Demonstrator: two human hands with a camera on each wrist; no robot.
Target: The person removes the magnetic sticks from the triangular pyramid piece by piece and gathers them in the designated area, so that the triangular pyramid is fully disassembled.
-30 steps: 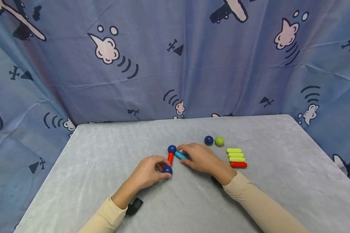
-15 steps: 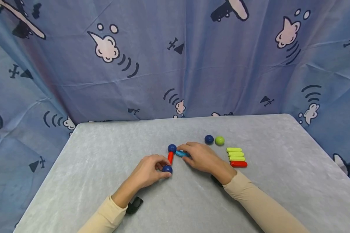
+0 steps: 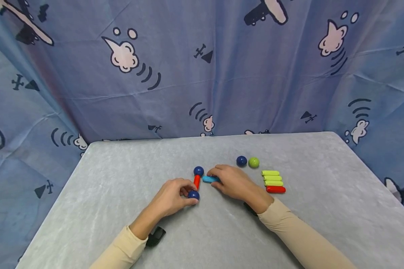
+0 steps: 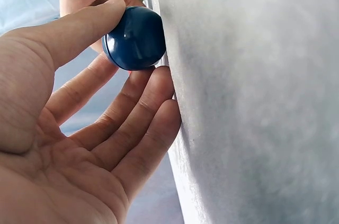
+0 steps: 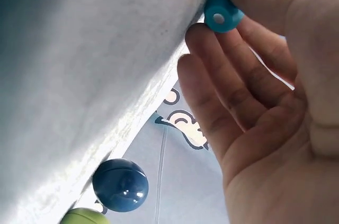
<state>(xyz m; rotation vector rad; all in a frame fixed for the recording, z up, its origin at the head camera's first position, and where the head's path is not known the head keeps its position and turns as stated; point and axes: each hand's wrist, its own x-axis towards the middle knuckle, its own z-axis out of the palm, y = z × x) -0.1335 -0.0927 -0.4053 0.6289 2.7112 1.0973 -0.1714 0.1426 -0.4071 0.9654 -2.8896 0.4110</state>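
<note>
My left hand [image 3: 171, 196] pinches a dark blue ball [image 3: 193, 195] between thumb and fingers; the left wrist view shows this ball [image 4: 136, 38] close up, right at the tabletop. From it a red rod [image 3: 196, 182] runs away to a second dark blue ball [image 3: 198, 171]. To the right, my right hand [image 3: 231, 181] holds a light blue ribbed rod [image 3: 210, 179] between thumb and fingers. Its left end points toward the red rod and far ball, with a small gap between. In the right wrist view the rod's end [image 5: 221, 16] shows a pale round spot at its centre.
Behind my right hand, a dark blue ball [image 3: 241, 161] and a lime green ball [image 3: 254, 162] sit side by side. Several lime green rods [image 3: 272, 178] lie in a row with a red rod [image 3: 275, 189] at the near end. A patterned blue curtain [image 3: 175, 74] hangs behind the grey-white table [image 3: 138, 160].
The light blue rod has swung from a slant to nearly level across the view, and its left end has come away from the far blue ball. My left hand stays put.
</note>
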